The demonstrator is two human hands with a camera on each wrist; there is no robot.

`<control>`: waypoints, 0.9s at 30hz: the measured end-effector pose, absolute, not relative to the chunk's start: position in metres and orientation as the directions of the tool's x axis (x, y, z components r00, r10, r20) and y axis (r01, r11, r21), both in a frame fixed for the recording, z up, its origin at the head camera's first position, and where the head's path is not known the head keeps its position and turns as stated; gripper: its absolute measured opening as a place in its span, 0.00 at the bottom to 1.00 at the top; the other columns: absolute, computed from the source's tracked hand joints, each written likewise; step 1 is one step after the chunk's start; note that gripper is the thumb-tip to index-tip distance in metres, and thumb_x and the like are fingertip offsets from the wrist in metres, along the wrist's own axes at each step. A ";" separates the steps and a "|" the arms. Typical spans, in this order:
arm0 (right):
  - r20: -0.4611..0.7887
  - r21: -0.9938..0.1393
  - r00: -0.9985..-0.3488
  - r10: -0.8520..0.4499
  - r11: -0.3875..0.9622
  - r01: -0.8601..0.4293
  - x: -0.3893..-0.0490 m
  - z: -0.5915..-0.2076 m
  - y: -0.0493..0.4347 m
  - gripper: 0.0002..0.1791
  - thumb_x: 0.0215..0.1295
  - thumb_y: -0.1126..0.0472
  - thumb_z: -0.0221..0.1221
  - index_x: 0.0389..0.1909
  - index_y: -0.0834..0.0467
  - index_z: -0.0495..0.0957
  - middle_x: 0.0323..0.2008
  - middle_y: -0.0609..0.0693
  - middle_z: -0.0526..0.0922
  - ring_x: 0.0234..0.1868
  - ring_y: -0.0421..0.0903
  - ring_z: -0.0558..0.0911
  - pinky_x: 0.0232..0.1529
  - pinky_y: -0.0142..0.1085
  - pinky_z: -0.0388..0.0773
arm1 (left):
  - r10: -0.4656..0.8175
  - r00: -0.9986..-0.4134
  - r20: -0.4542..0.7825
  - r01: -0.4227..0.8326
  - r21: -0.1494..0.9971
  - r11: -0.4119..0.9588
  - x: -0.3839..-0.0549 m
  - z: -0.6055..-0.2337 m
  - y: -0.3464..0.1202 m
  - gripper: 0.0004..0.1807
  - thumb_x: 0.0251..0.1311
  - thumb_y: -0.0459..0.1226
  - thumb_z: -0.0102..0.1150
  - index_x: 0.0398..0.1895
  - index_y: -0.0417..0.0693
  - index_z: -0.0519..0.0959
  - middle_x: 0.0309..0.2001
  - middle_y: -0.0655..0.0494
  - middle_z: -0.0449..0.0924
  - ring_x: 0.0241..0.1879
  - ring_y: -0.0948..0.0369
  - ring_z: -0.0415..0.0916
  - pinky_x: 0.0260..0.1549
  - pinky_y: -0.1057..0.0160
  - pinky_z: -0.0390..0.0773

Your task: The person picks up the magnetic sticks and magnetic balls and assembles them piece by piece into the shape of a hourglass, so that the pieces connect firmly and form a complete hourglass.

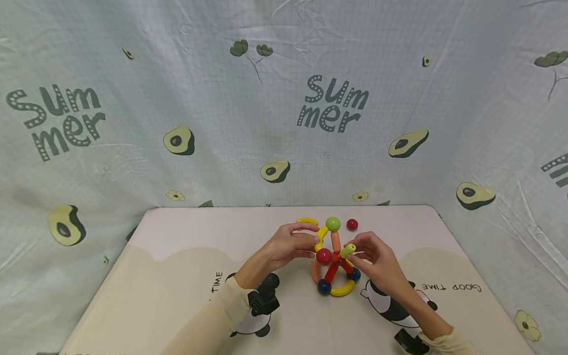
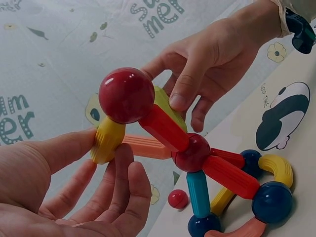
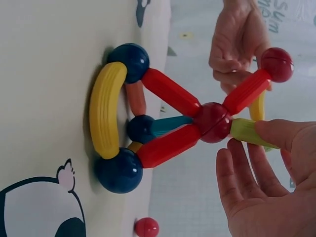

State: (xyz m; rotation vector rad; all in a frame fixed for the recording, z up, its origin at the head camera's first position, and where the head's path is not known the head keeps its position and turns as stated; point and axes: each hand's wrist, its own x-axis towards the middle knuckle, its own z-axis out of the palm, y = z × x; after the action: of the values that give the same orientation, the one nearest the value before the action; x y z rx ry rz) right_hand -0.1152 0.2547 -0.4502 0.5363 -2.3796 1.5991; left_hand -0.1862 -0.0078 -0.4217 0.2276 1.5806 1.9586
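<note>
A construction of ball-and-rod toy pieces stands on the table between the hands. Its base is a ring of dark blue balls (image 3: 118, 170) and curved rods (image 3: 106, 111). Red rods (image 3: 170, 144) and a teal rod (image 3: 171, 126) rise from it to a central red ball (image 3: 212, 122). My left hand (image 1: 290, 244) pinches a yellow rod (image 2: 107, 140) below the upper red ball (image 2: 127, 95). On the other side, my right hand (image 1: 377, 259) pinches a light green rod (image 3: 249, 132) at the central ball. A light green ball (image 1: 333, 224) tops an orange rod (image 1: 336, 241).
Behind the construction, a loose red ball (image 1: 352, 224) and a curved yellow rod (image 1: 307, 220) lie on the table (image 1: 177, 276). The tabletop carries printed pandas. A patterned cloth (image 1: 239, 108) hangs behind the table's far edge and along its sides.
</note>
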 end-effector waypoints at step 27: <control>0.320 -0.810 -0.895 -0.311 0.400 -0.429 -0.115 -0.442 0.272 0.26 0.64 0.68 0.70 0.61 0.57 0.73 0.53 0.54 0.82 0.48 0.48 0.86 0.48 0.32 0.82 | 0.553 -0.798 -0.241 -0.342 0.936 -0.087 -0.181 -0.422 -0.012 0.19 0.69 0.34 0.65 0.61 0.41 0.78 0.42 0.49 0.87 0.38 0.56 0.85 0.47 0.55 0.84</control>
State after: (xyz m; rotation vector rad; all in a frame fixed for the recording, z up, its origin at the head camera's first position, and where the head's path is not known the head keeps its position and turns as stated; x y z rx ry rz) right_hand -0.1147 0.2725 -0.4424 0.6705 -2.5282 1.5171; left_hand -0.1806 -0.0119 -0.4222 0.2314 1.5948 1.9371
